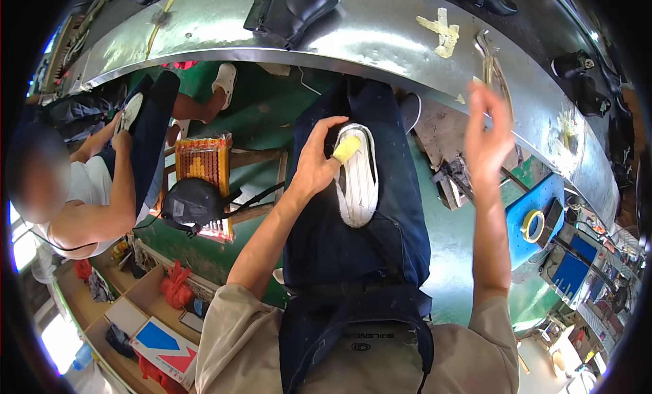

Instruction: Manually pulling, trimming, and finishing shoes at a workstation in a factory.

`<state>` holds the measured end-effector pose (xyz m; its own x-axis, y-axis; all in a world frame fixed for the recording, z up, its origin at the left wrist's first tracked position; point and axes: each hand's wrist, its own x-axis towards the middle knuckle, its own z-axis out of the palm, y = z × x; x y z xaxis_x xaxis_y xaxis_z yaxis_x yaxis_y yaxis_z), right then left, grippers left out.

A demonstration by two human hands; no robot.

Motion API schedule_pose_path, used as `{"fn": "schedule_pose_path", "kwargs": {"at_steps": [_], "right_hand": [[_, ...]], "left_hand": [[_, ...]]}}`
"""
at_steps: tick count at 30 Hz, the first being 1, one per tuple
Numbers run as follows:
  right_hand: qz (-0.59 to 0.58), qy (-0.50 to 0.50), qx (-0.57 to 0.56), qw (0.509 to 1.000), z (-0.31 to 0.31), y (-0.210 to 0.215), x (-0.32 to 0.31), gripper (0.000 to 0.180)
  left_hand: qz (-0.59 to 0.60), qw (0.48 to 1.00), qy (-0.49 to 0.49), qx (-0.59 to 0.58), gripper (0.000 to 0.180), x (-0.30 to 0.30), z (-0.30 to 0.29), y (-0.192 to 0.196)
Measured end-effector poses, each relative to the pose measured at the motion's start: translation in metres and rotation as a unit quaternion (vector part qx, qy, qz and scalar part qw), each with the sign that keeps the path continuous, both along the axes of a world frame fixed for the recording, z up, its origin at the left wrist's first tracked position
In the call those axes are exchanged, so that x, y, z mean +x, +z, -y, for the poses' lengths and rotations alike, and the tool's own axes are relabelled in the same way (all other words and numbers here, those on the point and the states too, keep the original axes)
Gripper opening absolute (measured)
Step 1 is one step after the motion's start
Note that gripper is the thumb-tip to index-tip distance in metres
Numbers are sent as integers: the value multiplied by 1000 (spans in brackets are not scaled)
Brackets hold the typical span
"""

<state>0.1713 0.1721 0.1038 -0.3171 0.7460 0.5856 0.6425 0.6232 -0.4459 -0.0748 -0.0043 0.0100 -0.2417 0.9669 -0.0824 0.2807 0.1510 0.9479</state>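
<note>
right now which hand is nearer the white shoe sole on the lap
Left. The left hand rests against the white shoe sole on the dark apron; the right hand is raised off to the right, apart from it.

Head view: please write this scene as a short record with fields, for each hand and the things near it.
left hand: rests on a white shoe sole lying on the dark apron over the lap
on the sole: a yellow piece at its far end, beside the fingers
right hand: raised, open, holding nothing
bench: curved metal bench ahead, dark boot on it
right side: tape roll on a blue box
left side: another person, seated
</note>
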Motion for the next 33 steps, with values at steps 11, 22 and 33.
{"fn": "schedule_pose_path", "kwargs": {"at_steps": [11,22,33], "right_hand": [[376,-49,40,924,-97,-25,65,52],[-175,187,-772,582,116,-23,-9,49],[70,147,-663,731,100,-17,-39,30]], "left_hand": [[94,994,-20,43,49,15,-9,-1],[80,990,-78,92,51,9,-8,8],[15,993,91,80,62,44,-2,-4]]}}
